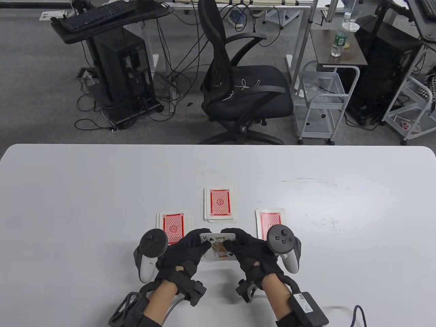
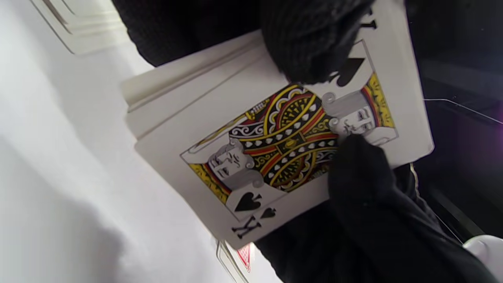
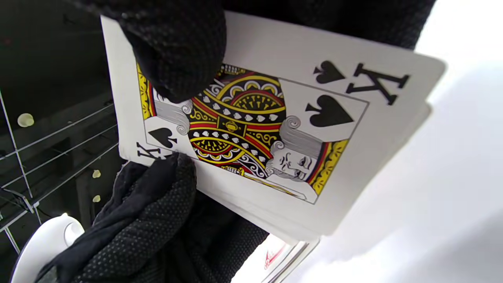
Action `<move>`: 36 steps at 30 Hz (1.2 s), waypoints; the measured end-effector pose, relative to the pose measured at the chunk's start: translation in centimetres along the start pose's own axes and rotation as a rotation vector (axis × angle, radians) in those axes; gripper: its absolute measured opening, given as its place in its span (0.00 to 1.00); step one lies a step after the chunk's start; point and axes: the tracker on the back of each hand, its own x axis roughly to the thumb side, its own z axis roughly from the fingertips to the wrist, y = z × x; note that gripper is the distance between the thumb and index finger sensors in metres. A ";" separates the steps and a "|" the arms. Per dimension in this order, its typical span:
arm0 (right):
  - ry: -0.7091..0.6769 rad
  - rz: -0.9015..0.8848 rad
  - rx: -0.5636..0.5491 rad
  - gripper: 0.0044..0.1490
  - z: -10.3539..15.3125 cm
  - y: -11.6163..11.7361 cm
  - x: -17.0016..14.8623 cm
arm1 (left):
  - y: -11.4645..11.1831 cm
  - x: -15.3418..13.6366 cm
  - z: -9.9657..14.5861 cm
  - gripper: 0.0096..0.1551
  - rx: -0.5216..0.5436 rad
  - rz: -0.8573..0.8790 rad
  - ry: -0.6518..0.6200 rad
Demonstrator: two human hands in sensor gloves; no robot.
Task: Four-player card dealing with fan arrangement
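Observation:
Both hands hold one packet of cards (image 1: 218,250) face up just above the table's near edge, the king of spades (image 2: 290,145) on top. My left hand (image 1: 185,253) grips the packet's left side, my right hand (image 1: 250,253) its right side. In the right wrist view the king (image 3: 251,129) is pinched between gloved fingers (image 3: 177,51) above and below. Three face-down red-backed piles lie on the table: a left one (image 1: 173,226), a middle one (image 1: 220,204) farther away, a right one (image 1: 269,221) partly hidden by my right hand's tracker.
The white table (image 1: 85,204) stretches wide on both sides. Beyond its far edge stand a black office chair (image 1: 238,85), a computer tower (image 1: 122,68) and a white wire cart (image 1: 320,98).

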 end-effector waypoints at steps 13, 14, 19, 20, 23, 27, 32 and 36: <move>0.185 -0.087 0.064 0.39 0.1 1.7 -1.7 | -1.7 -2.1 -0.5 0.35 -0.085 0.120 0.180; 0.190 -0.096 0.103 0.37 0.1 2.0 -1.9 | -1.9 -2.3 -0.5 0.33 -0.110 0.130 0.178; 0.188 -0.030 0.092 0.31 0.1 1.9 -2.1 | -2.0 -1.9 -0.2 0.29 -0.081 0.047 0.160; 0.198 -0.012 0.109 0.30 0.1 2.2 -2.5 | -2.2 -2.2 -0.2 0.29 -0.100 0.058 0.175; 0.199 -0.007 0.103 0.27 0.0 2.4 -2.8 | -2.1 -2.1 -0.3 0.27 -0.092 0.052 0.167; 0.112 0.100 0.075 0.27 -0.5 1.3 -1.2 | -1.5 -1.9 -0.4 0.29 -0.091 0.132 0.128; 0.050 -0.167 -0.032 0.27 -0.2 -0.8 0.2 | -0.4 -2.6 -0.5 0.44 -0.096 0.285 0.101; 0.046 -0.536 0.053 0.28 0.1 -0.5 0.0 | -1.9 -2.5 -0.9 0.55 -0.328 0.475 0.026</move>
